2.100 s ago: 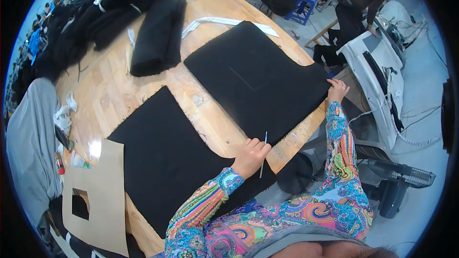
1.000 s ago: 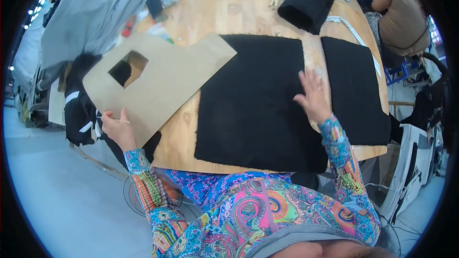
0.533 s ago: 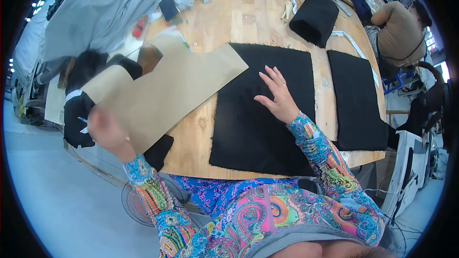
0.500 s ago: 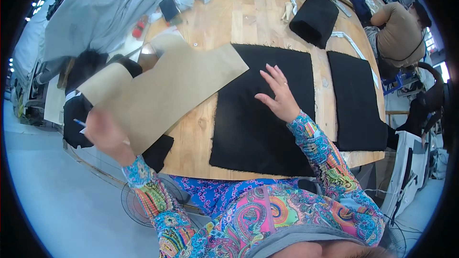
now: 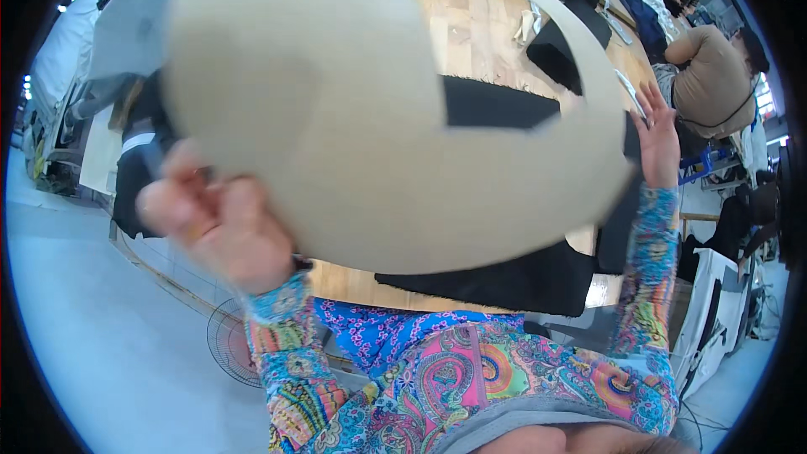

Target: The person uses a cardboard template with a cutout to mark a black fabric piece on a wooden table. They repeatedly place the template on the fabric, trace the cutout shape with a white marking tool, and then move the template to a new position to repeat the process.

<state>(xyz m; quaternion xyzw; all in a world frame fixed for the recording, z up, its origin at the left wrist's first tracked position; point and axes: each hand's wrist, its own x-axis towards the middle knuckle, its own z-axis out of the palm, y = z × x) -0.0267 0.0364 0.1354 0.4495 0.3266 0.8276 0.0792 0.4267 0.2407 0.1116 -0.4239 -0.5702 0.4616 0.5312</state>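
Observation:
A large curved tan paper pattern [image 5: 353, 176] is lifted close in front of me, slightly blurred, hiding much of the table. My left hand [image 5: 223, 223] is closed at its lower left edge, gripping it; a small dark tip shows between the fingers, too blurred to name. Beside the pattern's right end, my right hand [image 5: 660, 143] is raised with fingers spread and holds nothing. Beneath the pattern lies a black fabric panel [image 5: 513, 282] with frayed edges, partly covered. A second black fabric piece [image 5: 616, 231] shows to its right.
The wooden table [image 5: 471, 25] carries a folded black cloth [image 5: 555, 59] at the far right. Grey-white fabric [image 5: 130, 42] hangs at the far left. A person in a brown top [image 5: 713, 80] sits beyond the right edge. A fan [image 5: 231, 340] stands below on the left.
The paper pattern has risen off the table toward me and swung to the right. My right hand has moved right, away from above the black panel. My left hand has shifted slightly right.

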